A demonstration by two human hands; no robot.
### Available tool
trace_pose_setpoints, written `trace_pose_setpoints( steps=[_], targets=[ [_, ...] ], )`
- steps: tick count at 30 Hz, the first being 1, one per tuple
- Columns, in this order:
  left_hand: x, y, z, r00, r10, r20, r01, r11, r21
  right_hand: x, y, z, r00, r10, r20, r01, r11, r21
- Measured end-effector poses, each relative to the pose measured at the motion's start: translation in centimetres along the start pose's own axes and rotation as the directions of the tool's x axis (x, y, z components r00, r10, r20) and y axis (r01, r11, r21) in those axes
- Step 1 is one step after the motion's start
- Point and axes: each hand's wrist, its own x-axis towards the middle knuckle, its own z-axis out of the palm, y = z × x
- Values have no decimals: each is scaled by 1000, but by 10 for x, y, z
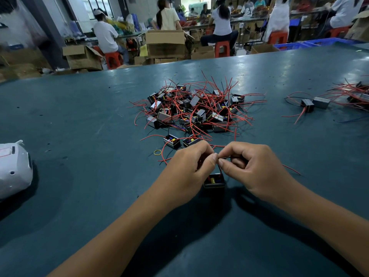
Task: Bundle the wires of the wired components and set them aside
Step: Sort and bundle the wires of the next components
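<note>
Black component (214,182) under both hands (217,162)

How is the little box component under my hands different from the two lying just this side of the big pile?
The held component sits between the left hand and right hand, its wire pinched taut by both; the two loose components lie untouched beside the pile. Its wires rise into the fingers; theirs sprawl loose across the table. All are open-topped dark boxes showing yellow parts inside, with red wires.
</note>
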Motion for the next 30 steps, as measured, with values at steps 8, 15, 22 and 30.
trace_pose_setpoints(
  steps=[8,15,22,30],
  targets=[
    [2,-2,2,986,-144,83,158,970,-187,0,-3,-2,998,-62,30,64,994,-85],
    [3,4,3,968,-230,98,249,915,-316,1,-4,-3,994,-102,28,104,988,-113],
    [2,10,1,799,-470,375,595,532,-602,-2,-5,-1,982,-175,73,186,965,-186],
    [2,-7,-19,975,219,-29,-214,969,119,0,3,-8,996,-67,51,71,995,-70]
  ],
)
